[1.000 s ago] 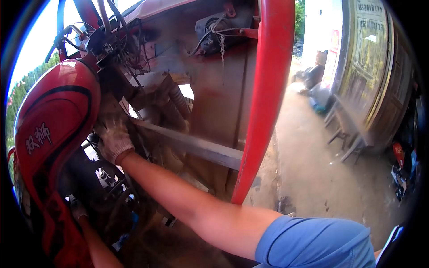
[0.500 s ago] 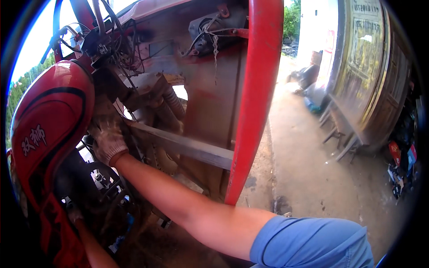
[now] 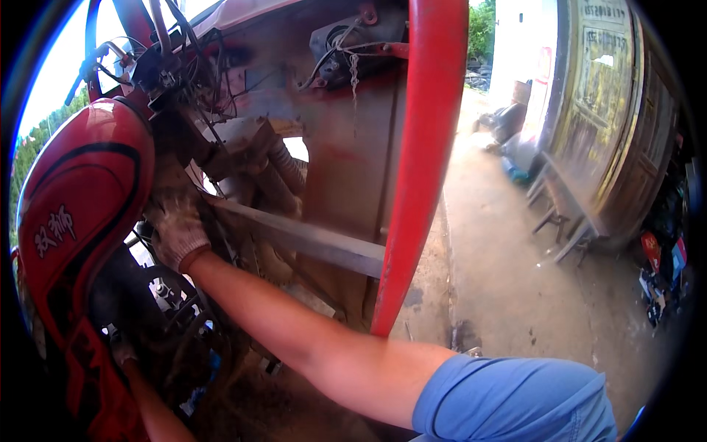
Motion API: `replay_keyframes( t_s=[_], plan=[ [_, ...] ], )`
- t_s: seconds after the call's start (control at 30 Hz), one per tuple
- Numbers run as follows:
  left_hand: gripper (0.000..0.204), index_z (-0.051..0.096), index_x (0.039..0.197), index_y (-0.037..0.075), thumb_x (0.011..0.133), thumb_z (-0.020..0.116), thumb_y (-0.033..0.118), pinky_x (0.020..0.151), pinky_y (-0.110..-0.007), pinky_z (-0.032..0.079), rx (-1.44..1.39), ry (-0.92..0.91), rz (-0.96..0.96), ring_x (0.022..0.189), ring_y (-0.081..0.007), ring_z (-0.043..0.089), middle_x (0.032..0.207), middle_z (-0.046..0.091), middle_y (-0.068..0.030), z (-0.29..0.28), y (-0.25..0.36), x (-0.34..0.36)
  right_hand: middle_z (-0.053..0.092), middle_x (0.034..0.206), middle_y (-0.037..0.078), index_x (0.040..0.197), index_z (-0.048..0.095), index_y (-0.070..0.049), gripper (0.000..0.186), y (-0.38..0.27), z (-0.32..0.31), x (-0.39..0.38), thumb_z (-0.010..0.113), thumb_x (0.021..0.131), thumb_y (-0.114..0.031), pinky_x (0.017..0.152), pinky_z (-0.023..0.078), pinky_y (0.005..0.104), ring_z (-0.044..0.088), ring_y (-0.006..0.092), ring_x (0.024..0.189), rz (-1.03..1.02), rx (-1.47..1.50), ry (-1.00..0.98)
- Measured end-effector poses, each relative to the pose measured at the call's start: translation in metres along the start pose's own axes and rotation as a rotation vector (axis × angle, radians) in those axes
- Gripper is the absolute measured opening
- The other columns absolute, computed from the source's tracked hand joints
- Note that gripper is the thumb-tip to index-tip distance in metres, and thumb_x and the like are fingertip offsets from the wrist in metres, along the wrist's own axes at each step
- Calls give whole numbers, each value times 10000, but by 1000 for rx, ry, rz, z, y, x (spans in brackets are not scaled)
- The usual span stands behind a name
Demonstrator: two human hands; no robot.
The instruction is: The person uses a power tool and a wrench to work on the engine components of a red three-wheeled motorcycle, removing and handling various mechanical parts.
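Note:
My right hand (image 3: 179,230), in a pale, soiled knit glove, reaches in between the red fuel tank (image 3: 88,173) of a motor tricycle and its dark front frame. Its back faces me, and its fingertips are lost in shadow beside the tank, so their grip is not clear. Lower down at the left, my left hand (image 3: 124,352), also gloved, is among dark engine parts (image 3: 166,295) under the tank. Shadow and parts hide most of its fingers. Whether either hand holds anything does not show.
A grey metal crossbar (image 3: 309,239) runs above my right forearm to a red upright post (image 3: 423,169). Loose cables (image 3: 213,81) hang near the handlebar (image 3: 99,62). Coil springs (image 3: 286,166) lie beyond. A wooden bench (image 3: 563,202) stands on the concrete floor at the right.

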State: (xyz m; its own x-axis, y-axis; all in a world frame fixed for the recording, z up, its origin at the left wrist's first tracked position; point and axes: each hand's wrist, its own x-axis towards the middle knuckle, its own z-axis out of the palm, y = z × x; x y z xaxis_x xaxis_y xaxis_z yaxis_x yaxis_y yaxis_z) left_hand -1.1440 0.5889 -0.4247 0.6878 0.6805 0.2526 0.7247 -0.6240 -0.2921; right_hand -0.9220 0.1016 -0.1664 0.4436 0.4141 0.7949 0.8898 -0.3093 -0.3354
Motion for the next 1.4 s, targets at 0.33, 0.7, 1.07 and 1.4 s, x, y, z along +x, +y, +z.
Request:
replay_keyframes(
  t_s=[0.33,0.7,1.07,1.4],
  plan=[
    [550,386,1561,9,1015,361,66,1235,-357,309,-45,-16,48,1508,-304,360,1635,359,-202,-17,-1,-2,357,1602,210,1473,542,-176,651,-1,0,1,693,841,-214,1216,281,595,322,483,1485,41,-31,-91],
    [528,390,1553,3,1036,344,101,1200,-371,344,-121,-46,20,1482,-309,386,1621,372,-195,-25,-4,-10,360,1599,221,1472,542,-179,671,-1,-4,2,689,817,-191,1202,305,580,323,485,1486,57,-19,-122],
    [509,408,1547,45,1061,359,186,1111,-395,424,-170,-54,-16,1386,-320,499,1555,463,-200,-15,-5,-13,419,1542,210,1444,567,-160,610,3,6,1,694,849,-210,1228,210,610,349,457,1454,47,-50,-41],
    [485,458,1494,65,1048,458,255,1020,-407,496,-255,-34,-30,1261,-319,607,1441,570,-195,-10,-8,-5,297,1646,220,1488,524,-149,653,0,-1,4,678,861,-247,1248,210,585,292,466,1510,37,-17,-132]
  ],
)
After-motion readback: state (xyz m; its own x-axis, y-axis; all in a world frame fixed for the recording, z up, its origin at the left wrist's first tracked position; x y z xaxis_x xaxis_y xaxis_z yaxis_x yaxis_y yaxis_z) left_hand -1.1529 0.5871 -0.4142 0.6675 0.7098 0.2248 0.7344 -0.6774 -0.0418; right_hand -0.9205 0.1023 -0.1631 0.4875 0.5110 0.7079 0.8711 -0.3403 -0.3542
